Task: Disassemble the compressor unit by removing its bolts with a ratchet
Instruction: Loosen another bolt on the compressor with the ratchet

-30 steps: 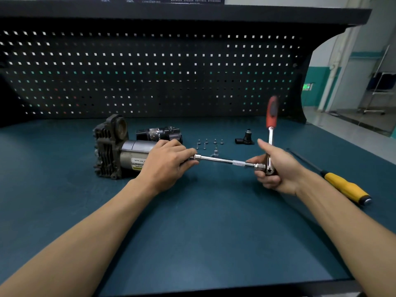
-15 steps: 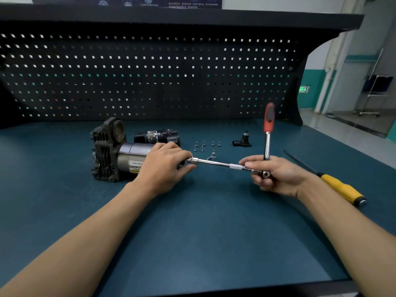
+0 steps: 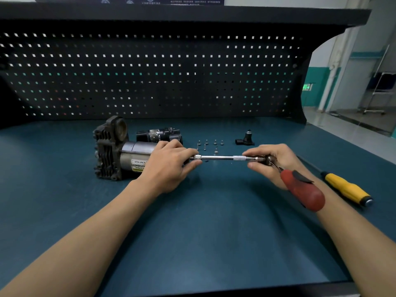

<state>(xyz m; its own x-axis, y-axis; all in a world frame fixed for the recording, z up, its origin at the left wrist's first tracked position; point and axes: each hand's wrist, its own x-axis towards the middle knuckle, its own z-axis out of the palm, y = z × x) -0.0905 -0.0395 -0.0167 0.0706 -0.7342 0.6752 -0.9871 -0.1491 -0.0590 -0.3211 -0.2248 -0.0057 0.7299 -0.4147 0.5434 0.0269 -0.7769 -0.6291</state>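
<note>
The compressor unit (image 3: 115, 151), a dark finned head on a silver motor can, lies on its side on the blue bench. My left hand (image 3: 169, 166) covers the can's right end and pinches the socket end of the ratchet's long extension bar (image 3: 218, 157). My right hand (image 3: 272, 161) grips the ratchet head at the bar's other end. The ratchet's red handle (image 3: 302, 189) points down toward me over my right wrist. Several removed bolts (image 3: 210, 144) stand behind the bar.
A black cylindrical part (image 3: 159, 135) lies behind the compressor, and a small black fitting (image 3: 245, 139) farther right. A yellow-handled screwdriver (image 3: 345, 187) lies right of my right arm. A black pegboard (image 3: 150, 78) closes the bench's back.
The ratchet handle has swung from pointing up to pointing down toward me. The bar now lies level, and my left hand stays on the compressor end.
</note>
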